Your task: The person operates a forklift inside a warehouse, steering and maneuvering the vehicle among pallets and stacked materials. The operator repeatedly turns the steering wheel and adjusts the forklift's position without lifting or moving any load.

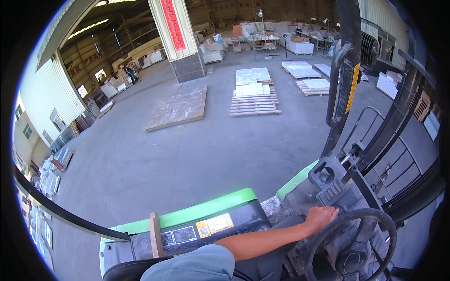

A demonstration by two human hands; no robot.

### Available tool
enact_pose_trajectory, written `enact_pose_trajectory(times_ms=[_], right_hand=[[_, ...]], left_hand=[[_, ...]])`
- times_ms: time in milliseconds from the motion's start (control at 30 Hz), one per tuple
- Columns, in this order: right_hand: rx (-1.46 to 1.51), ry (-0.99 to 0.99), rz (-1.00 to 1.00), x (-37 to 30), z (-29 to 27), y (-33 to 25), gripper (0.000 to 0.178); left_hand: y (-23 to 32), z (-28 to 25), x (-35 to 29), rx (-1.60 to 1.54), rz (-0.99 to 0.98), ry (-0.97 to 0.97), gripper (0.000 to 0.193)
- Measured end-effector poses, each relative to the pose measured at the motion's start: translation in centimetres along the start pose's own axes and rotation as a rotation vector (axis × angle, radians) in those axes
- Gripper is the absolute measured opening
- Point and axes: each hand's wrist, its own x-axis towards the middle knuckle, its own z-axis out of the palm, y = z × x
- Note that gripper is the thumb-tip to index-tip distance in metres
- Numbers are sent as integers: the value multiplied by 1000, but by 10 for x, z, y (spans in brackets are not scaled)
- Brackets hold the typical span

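My left arm, in a light blue sleeve, stretches right across the lower part of the view. At its end my left hand (321,218) is closed, with its fingers curled down beside the upper left of a black steering wheel (392,228). Whatever lies under those fingers is hidden, so I cannot tell what they grip. Just beyond the hand is a dusty grey dashboard console (333,187). My right hand is out of view.
Green-edged bodywork (229,200) with labels and an upright wooden strip (155,234) borders the seat. A dark post (344,70) with a grab handle rises at right. Outside are a flat slab (180,110), loaded pallets (253,89), a pillar (180,42) and a distant person (130,74).
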Motion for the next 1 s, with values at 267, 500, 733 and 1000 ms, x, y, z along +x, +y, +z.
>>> enact_pose_trajectory(times_ms=[267,500,733,1000], right_hand=[[2,-48,112,-62,-27,-58,21],[-57,-23,148,-106,-53,-103,19],[-58,-46,227,-149,-76,-155,16],[-2,-190,39,-200,-81,-238,11]], left_hand=[[-15,-44,-34,-48,25,22,35],[-19,-89,-65,-121,47,-52,30],[-8,-118,-40,-279,78,-281,30],[-19,-127,-76,-969,-405,-332,46]])
